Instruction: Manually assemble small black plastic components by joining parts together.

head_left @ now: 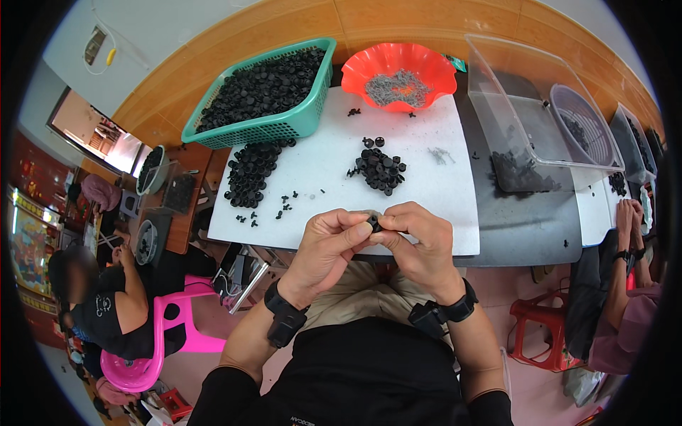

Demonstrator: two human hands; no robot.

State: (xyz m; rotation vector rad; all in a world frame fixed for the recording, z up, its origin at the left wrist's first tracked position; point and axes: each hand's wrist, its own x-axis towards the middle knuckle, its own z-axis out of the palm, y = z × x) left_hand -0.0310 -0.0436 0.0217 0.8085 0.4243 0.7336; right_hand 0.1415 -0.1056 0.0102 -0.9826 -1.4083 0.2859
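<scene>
Between the fingertips of both hands, just over the table's near edge, is a small round black plastic part [374, 223]. My left hand [332, 241] pinches it from one side, and my right hand [418, 245] pinches it from the other. Fingers hide most of the part. Beyond my hands a pile of black plastic parts [381, 170] lies on the white board [320, 174]. To its left is a larger pile of black cup-shaped parts [250, 174], with several tiny black pieces [284, 207] scattered near it.
A green basket [284, 128] heaped with black parts stands at the back left. Beside it sits a red scalloped bowl [355, 74] of thin grey pieces. A clear plastic bin [490, 106] stands at the right. People work on both sides, near a pink chair [170, 341] and a red stool [538, 323].
</scene>
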